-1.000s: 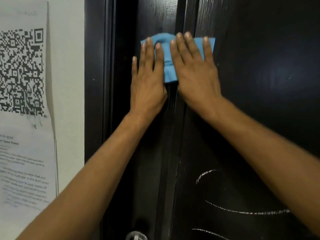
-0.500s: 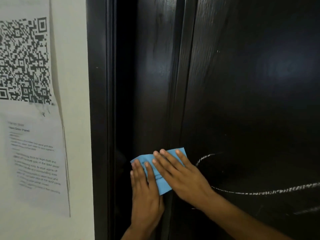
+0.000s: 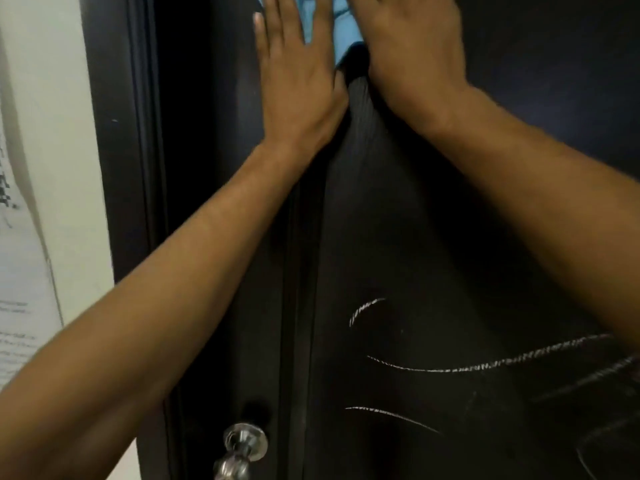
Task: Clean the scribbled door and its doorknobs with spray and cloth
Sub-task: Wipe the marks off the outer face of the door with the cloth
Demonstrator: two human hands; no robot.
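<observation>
Fingers [image 3: 266,39] of the left hand [image 3: 298,88] lie straight and flat, spread against the door [image 3: 398,209], their tips pressing the near edge of the cloth [image 3: 341,26]. The right hand [image 3: 412,53] lies beside it with its palm flat on the same cloth; its fingertips run off the top of the view, so I cannot tell exactly how they lie, though nothing shows them curled. Neither hand pinches the cloth: both pin it to the wood by pressure alone.

The cloth sits under and between the two sets of fingers, bunched a little where the thumbs meet. It looks soft, thin and light (likely to crease or slip out from under a loose palm), so it is best held by broad flat pressure, or by gathering one edge in the fingers for tighter work.

Well below the fingers, white scribbles [image 3: 485,365] cross the dark panel, not yet wiped. Lower again, below the left forearm, stands the knob [image 3: 244,445], shiny metal, probably slick; the cloth would need wrapping round it. No spray bottle is in view.
</observation>
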